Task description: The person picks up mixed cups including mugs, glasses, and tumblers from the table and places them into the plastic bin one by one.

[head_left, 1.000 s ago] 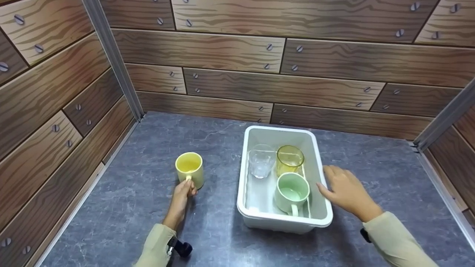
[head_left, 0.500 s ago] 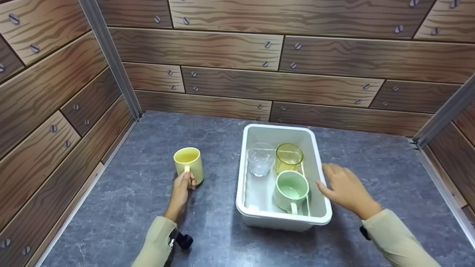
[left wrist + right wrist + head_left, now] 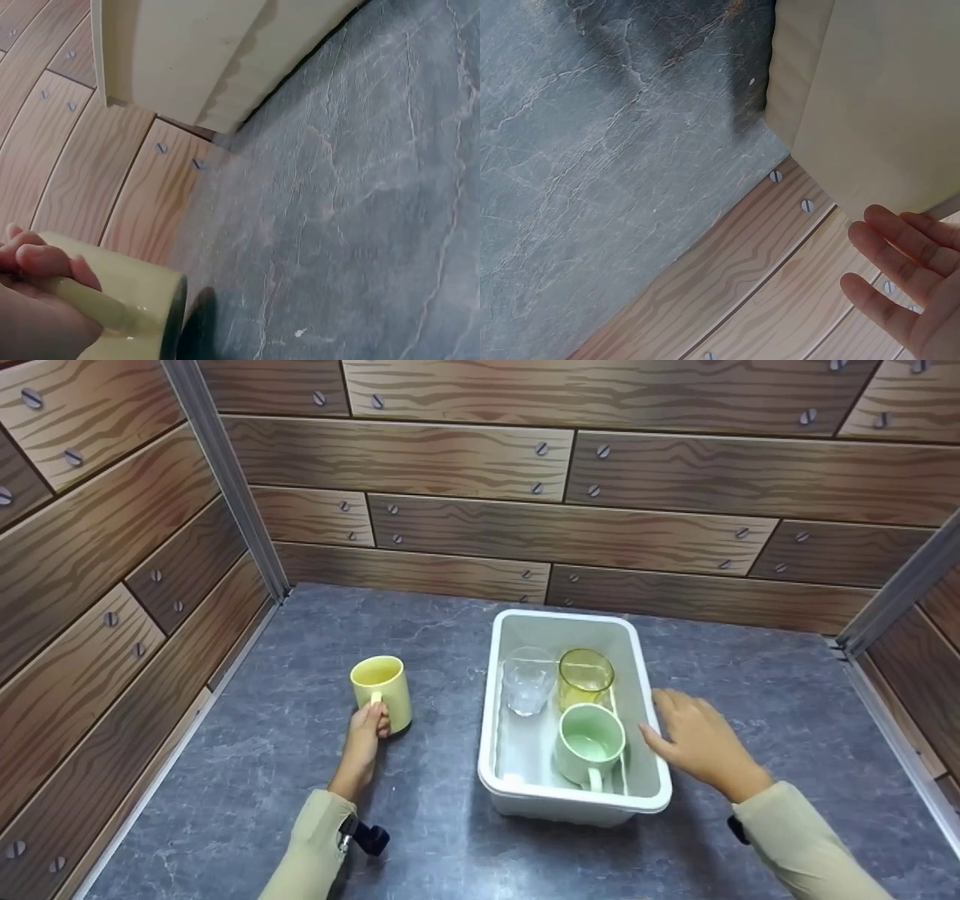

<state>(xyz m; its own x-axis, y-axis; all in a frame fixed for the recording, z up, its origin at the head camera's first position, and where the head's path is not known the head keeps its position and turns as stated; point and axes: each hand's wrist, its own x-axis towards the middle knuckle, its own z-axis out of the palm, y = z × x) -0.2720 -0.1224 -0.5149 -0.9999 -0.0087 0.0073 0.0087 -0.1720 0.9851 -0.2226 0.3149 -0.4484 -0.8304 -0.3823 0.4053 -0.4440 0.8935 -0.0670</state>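
Note:
My left hand [image 3: 362,742] grips a yellow mug [image 3: 395,705] by its handle, left of the white plastic bin [image 3: 487,735]. The left wrist view shows the fingers curled round the handle [image 3: 94,304]. There the mug's dark base edge shows beside a shadow on the table, and the mug looks just raised. Fairly straight fingers of my right hand [image 3: 705,746] touch or nearly touch the bin's right side; in the right wrist view they are spread near its rim [image 3: 907,259]. The bin holds a light green mug [image 3: 574,761], a clear glass [image 3: 527,694] and a yellow glass [image 3: 586,682].
The dark grey marbled tabletop [image 3: 247,780] lies under everything. Wood-patterned panels [image 3: 450,529] enclose the back and both sides, with metal posts [image 3: 232,487] at the corners. The bin's back end stands close to the back panel.
My left hand and the yellow mug have shifted slightly away from me, and the mug looks a little higher. The right hand, the bin and its contents stay as they were.

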